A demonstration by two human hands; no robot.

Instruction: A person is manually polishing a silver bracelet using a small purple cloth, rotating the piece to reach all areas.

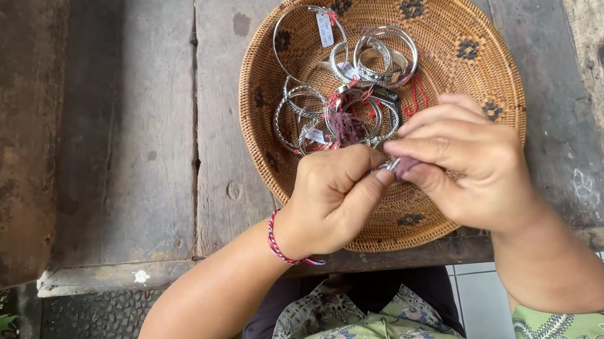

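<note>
Currently, I record a small silver piece [390,165] pinched between the two hands, held just above the near inner wall of the woven basket [451,16]. Its exact shape I cannot tell, since fingers cover most of it; only a short bright stretch shows, running roughly left to right between the fingertips. A bit of dull purple material shows just beside it, against the right thumb.

My left hand [332,196] is curled, thumb and forefinger pressed together on the left end of the piece. My right hand [468,166] is likewise closed, its fingers folded over the right end from above. Both hands touch the piece; neither is nearer, and the piece lies directly between them, at the point where the fingertips meet.

Beyond the hands, farther into the basket, lies a heap of silver bangles [343,97], several with small paper tags and red threads. One larger plain hoop [280,39] rests toward the far left wall. The heap sits apart from the held piece, ahead of both hands.

The basket stands on a weathered wooden tabletop [161,132]. A red and white cord bracelet [277,240] circles the left wrist.
</note>
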